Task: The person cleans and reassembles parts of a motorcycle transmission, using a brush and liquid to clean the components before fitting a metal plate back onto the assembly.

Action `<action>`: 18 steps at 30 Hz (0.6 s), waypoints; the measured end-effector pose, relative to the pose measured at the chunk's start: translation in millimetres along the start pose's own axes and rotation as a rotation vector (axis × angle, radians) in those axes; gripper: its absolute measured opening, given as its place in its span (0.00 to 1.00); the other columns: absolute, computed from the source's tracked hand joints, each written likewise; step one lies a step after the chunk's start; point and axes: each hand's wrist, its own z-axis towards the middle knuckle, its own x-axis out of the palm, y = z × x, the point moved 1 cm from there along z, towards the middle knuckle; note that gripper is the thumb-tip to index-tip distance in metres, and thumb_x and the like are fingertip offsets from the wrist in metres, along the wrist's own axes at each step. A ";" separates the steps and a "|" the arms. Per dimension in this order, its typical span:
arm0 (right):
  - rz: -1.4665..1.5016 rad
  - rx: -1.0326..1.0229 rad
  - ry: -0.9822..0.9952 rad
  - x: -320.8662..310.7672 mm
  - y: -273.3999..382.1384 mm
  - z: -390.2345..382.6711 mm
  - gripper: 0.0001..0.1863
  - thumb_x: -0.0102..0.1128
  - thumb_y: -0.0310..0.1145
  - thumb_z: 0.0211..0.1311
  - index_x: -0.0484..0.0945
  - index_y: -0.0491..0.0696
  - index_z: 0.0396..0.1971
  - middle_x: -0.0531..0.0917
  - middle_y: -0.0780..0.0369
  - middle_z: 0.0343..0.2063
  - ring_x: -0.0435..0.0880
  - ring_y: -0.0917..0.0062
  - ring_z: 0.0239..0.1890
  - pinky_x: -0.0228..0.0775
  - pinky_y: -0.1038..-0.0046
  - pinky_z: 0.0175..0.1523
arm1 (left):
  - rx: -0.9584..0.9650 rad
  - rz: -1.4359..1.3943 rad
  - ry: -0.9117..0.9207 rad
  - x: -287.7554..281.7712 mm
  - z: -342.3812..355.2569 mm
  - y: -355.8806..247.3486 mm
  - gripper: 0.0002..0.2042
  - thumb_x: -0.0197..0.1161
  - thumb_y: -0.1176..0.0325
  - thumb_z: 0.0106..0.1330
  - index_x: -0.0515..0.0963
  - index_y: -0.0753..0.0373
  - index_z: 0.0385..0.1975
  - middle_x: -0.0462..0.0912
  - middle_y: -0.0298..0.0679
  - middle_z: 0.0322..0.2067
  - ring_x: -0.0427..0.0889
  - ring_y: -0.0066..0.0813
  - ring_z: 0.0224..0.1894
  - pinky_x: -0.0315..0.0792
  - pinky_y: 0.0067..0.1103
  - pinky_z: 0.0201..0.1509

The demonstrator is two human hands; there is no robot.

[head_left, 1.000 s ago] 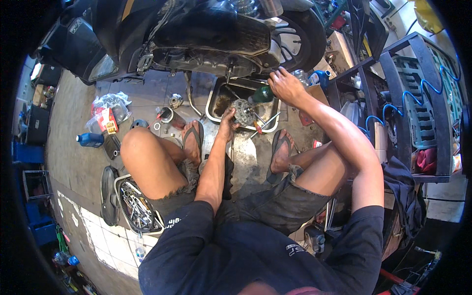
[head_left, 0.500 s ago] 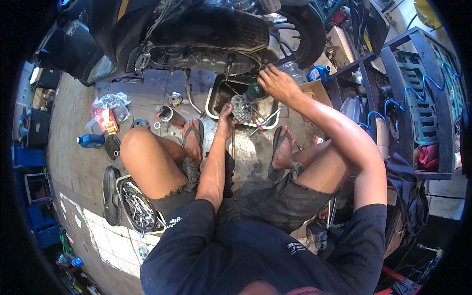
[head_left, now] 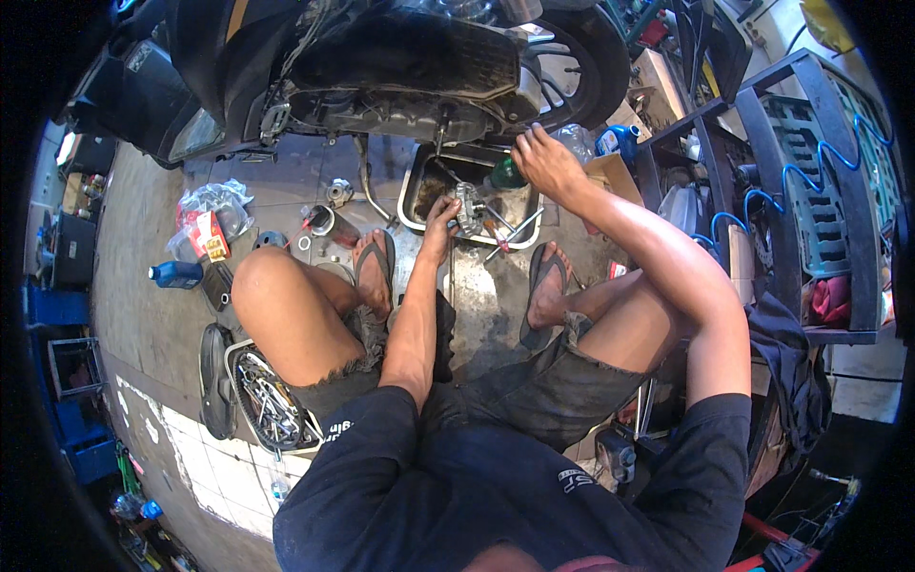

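My left hand (head_left: 439, 227) is closed on the edge of a silver metal engine part (head_left: 469, 211), held over the near side of a shallow tray (head_left: 406, 202). To its upper right, my right hand (head_left: 550, 168) curls its fingers at a green bottle-like container (head_left: 506, 173), which lies tilted over the tray; the grip itself is partly hidden. The container and the metal part are apart. A T-handle wrench (head_left: 516, 232) rests across the tray's near right corner.
A motorcycle (head_left: 400, 67) stands just beyond the tray. Left of my feet lie a blue bottle (head_left: 176, 274), a plastic bag (head_left: 217, 210) and a jar (head_left: 334, 227). A basket of tools (head_left: 272, 400) sits by my left thigh. A dark rack (head_left: 772, 172) stands at the right.
The metal part has turned in my left hand, its broad face now seen more edge-on. My right hand has shifted slightly right and down, and the green container has tipped flatter.
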 end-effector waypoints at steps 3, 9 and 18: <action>-0.027 -0.006 -0.010 1.9 0.8 1.3 0.17 0.50 0.35 0.68 0.81 0.45 0.51 0.83 0.55 0.52 0.77 0.64 0.60 0.56 0.60 0.72 | 0.018 0.139 -0.018 -2.5 5.8 -2.9 0.09 0.67 0.61 0.67 0.73 0.53 0.31 0.75 0.25 0.37 0.71 0.18 0.41 0.65 0.22 0.46; -0.044 -0.022 0.054 12.4 3.0 -2.1 0.18 0.50 0.35 0.69 0.81 0.47 0.52 0.82 0.57 0.56 0.76 0.67 0.63 0.53 0.59 0.74 | 0.189 0.548 -0.046 14.7 7.0 -9.4 0.17 0.75 0.59 0.60 0.71 0.61 0.26 0.74 0.32 0.33 0.74 0.25 0.38 0.67 0.23 0.46; -0.033 0.021 0.019 4.7 -2.6 -1.9 0.17 0.50 0.34 0.68 0.82 0.46 0.50 0.83 0.57 0.53 0.77 0.66 0.61 0.55 0.60 0.73 | 0.708 1.181 -0.129 7.8 35.5 -2.6 0.20 0.74 0.55 0.60 0.72 0.64 0.33 0.74 0.41 0.34 0.75 0.32 0.38 0.70 0.29 0.43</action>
